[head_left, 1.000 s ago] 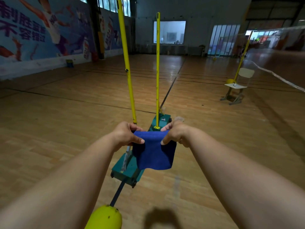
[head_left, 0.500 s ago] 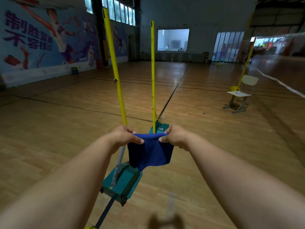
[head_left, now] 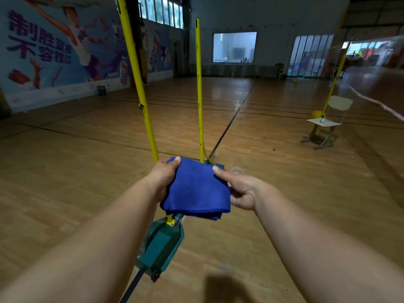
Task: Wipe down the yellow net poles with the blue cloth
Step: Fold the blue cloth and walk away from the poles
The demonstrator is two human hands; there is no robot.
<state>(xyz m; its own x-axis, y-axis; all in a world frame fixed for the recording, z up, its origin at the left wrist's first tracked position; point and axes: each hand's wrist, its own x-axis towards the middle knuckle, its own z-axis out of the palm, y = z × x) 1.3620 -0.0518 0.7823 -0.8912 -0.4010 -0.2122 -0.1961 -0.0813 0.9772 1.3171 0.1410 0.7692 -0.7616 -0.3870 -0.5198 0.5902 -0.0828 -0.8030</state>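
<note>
A folded blue cloth (head_left: 196,189) lies flat between my two hands at chest height. My left hand (head_left: 162,178) grips its left edge, thumb on top. My right hand (head_left: 240,189) holds its right edge, with the thumb on the upper face. Two yellow net poles rise just beyond the cloth: the near pole (head_left: 137,84) leans left, and its lower part is hidden behind my left hand and the cloth. The far pole (head_left: 198,88) stands upright. Each pole is fixed to a green wheeled base (head_left: 161,243). Neither hand touches a pole.
Wooden gym floor (head_left: 76,171) with dark court lines spreads all around. A white chair (head_left: 325,123) stands at the right by a third yellow pole (head_left: 334,84) with a net running off to the right. A poster wall is far left.
The cloth hung down from its top edge between my hands; now it is folded over and lies flat. My view has tipped up and the yellow object at the bottom has left the frame.
</note>
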